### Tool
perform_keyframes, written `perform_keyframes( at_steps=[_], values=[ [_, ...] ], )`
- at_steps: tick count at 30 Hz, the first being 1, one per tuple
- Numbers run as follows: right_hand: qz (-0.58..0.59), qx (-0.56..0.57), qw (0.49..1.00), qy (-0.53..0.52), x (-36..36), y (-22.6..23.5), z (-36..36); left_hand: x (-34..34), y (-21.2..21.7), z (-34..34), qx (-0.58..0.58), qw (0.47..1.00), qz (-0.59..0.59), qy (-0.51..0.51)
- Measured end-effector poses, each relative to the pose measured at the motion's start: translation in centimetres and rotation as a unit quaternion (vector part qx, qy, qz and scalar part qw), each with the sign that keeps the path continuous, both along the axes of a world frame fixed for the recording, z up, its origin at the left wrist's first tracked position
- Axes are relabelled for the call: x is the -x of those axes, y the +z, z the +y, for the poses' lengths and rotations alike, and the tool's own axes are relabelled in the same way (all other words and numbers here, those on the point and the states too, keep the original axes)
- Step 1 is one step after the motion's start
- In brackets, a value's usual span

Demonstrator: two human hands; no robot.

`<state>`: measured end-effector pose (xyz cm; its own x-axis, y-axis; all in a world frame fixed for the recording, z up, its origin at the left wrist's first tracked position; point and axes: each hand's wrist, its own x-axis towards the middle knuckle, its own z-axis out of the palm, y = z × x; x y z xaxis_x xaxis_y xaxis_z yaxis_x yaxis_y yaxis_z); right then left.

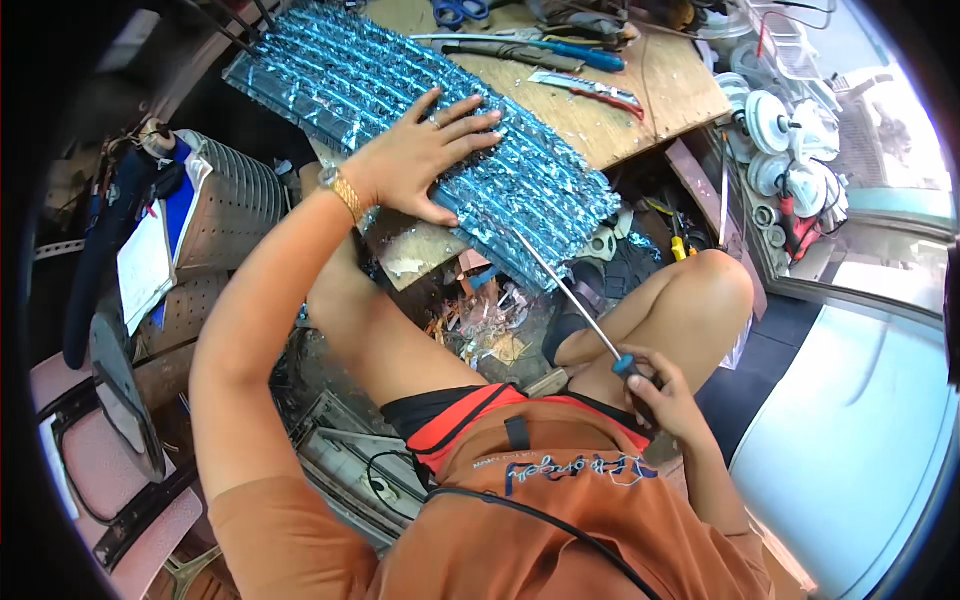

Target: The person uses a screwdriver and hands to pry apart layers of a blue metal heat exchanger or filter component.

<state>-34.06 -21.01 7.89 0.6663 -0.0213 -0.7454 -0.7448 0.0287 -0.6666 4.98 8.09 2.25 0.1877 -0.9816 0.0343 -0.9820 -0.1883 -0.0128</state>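
A long panel with rows of shiny, ragged blue metal fins, which looks like an air-conditioner coil (330,75), lies slantwise over the wooden bench top. My left hand (425,155) rests flat on it with fingers spread, a gold watch band on the wrist. In my right hand (662,395), near my right thigh, is a long screwdriver (590,318) with a blue and black handle. Its thin shaft slants up and left, and the tip meets or overlaps the near edge of the coil; I cannot tell whether it touches.
On the wooden bench (690,100) lie a red utility knife (590,90), blue-handled scissors (460,10) and several other tools. Metal and plastic scraps (490,325) litter the floor between my legs. A perforated metal drum (235,195) stands left; white round parts (768,125) hang right.
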Motion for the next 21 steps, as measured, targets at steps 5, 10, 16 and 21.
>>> perform_keyframes(
  at_steps=[5, 10, 16, 21],
  values=[
    [-0.066, -0.009, 0.997, -0.035, 2.7, 0.6, -1.1, 6.9, -1.0, -2.1, 0.028, 0.972, 0.070, 0.221],
    [-0.140, 0.150, 0.978, 0.046, 5.6, 0.4, -0.7, 8.8, -2.6, -2.3, 0.074, 0.963, 0.042, 0.254],
    [-0.252, 0.311, 0.907, 0.129, 6.4, 0.4, -0.4, 8.9, -2.8, -2.7, 0.057, 0.962, 0.044, 0.263],
    [-0.206, 0.215, 0.951, 0.077, 6.0, 0.2, -0.4, 9.9, -3.2, -3.5, 0.097, 0.951, 0.052, 0.290]
  ],
)
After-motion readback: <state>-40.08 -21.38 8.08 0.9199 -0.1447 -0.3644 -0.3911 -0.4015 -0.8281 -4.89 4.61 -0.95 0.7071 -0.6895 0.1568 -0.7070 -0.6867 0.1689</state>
